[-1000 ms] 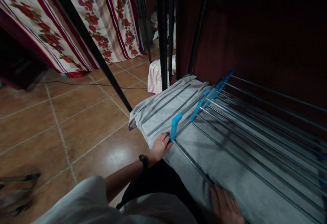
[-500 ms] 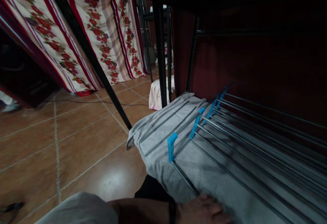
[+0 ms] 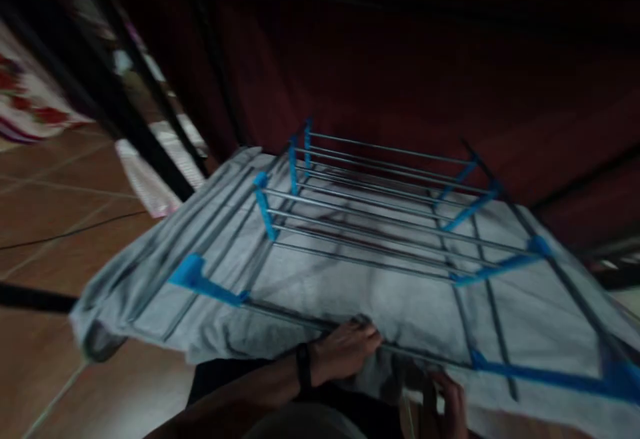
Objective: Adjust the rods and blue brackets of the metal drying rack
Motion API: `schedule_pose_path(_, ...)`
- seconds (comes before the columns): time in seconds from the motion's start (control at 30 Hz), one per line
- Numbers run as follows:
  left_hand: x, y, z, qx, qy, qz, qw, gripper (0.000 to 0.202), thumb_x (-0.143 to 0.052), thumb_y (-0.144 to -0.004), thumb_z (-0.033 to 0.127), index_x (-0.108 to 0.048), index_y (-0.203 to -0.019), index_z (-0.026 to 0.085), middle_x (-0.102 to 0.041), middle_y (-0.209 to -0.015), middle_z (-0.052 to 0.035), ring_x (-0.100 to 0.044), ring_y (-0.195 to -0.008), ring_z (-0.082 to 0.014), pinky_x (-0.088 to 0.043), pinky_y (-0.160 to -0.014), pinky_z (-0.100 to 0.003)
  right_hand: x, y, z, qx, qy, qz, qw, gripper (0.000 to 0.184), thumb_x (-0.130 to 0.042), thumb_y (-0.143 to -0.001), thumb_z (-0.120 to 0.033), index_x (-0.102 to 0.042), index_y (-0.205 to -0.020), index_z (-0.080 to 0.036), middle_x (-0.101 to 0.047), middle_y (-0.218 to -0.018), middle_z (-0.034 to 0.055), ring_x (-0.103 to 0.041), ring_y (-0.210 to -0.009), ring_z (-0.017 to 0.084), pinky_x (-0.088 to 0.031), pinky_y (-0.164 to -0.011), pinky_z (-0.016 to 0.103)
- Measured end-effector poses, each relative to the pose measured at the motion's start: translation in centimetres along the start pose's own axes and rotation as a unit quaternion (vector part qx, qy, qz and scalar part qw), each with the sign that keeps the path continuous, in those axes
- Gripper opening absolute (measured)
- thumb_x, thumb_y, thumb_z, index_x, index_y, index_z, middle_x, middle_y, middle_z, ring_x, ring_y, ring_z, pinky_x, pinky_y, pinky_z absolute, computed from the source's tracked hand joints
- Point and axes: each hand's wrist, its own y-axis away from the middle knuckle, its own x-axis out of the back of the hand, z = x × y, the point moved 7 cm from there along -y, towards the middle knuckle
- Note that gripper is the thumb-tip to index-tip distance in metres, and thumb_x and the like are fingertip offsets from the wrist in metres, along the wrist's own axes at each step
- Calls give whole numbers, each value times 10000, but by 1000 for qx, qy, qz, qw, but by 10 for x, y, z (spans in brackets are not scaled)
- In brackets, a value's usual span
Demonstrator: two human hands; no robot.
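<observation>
Handling the metal rack [image 3: 380, 216] on the grey cloth [image 3: 400, 299] seems the step, left hand [image 3: 345, 352] with fingers curled over the near rail [image 3: 290, 316], right hand [image 3: 447, 399] too blurred to tell, next move likely needing steadiness

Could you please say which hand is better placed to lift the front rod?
Probably the left hand: it lies across the front rod, whereas in view the right hand sits below it.

From where I stand I can read no text, label, brand, number or sign: none on the blue pieces [image 3: 500, 270] beyond the right hand [image 3: 449, 399], none on the dark band [image 3: 303, 367] just behind the left hand [image 3: 347, 351].
</observation>
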Motion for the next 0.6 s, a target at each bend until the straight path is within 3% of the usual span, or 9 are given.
schedule_pose_path(0.03, -3, -6, -1, 6, 21, -28, 999, 287, -492, -868, 59, -625, -1056, 231, -700, -1062, -56, -670, -944, -211, -538, -800, -340, 14, 12, 18, -98, 1, 24, 995, 240, -568, -942, -457, -646, -966, -231, -619, -867, 93, -604, -779, 243, -493, -642, 370)
schedule_pose_path(0.1, -8, -15, -3, 29, 66, -70, 995, 268, -452, -925, 104, -633, -1087, 215, -692, -1088, -54, -666, -971, -207, -532, -832, -332, 35, 36, 48, -282, -16, 87, 955, 272, -579, -924, -467, -604, -977, -202, -603, -888, 62, -592, -813, 208, -483, -695, 325)
schedule_pose_path(0.17, -11, -22, -4, 43, 96, -92, 990, 285, -427, -974, 178, -633, -1168, 216, -682, -1140, -57, -660, -1018, -207, -526, -873, -326, 47, 49, 66, -379, -41, 139, 914, 342, -574, -907, -483, -574, -1079, -187, -598, -993, 68, -590, -894, 198, -485, -767, 315)
schedule_pose_path(0.23, -11, -27, -3, 45, 106, -98, 989, 338, -397, -996, 208, -607, -1260, 221, -664, -1211, -66, -649, -1075, -214, -514, -917, -333, 51, 46, 76, -406, -43, 147, 901, 446, -576, -886, -473, -547, -1226, -185, -567, -1183, 110, -583, -1016, 211, -488, -856, 334)
schedule_pose_path(0.37, -15, -29, -1, 46, 86, -109, 989, 390, -362, -1003, 208, -588, -1321, 222, -657, -1248, -81, -657, -1087, -231, -517, -909, -349, 45, 22, 90, -393, -74, 111, 910, 614, -527, -888, -406, -427, -1460, -208, -469, -1436, 155, -556, -1203, 238, -462, -1011, 402)
schedule_pose_path(0.47, -17, -29, -1, 49, 53, -106, 992, 440, -321, -1011, 208, -557, -1382, 231, -646, -1289, -88, -673, -1069, -232, -525, -883, -349, 35, 8, 99, -378, -87, 83, 918, 653, -484, -893, -377, -381, -1516, -206, -480, -1466, 141, -547, -1253, 233, -446, -1051, 410)
schedule_pose_path(0.6, -19, -27, 1, 45, 24, -121, 991, 539, -279, -973, 110, -501, -1447, 239, -651, -1303, -79, -681, -1068, -218, -528, -894, -345, 36, -3, 108, -348, -58, 85, 932, 615, -467, -892, -370, -435, -1477, -185, -564, -1372, 138, -581, -1175, 224, -451, -1033, 404)
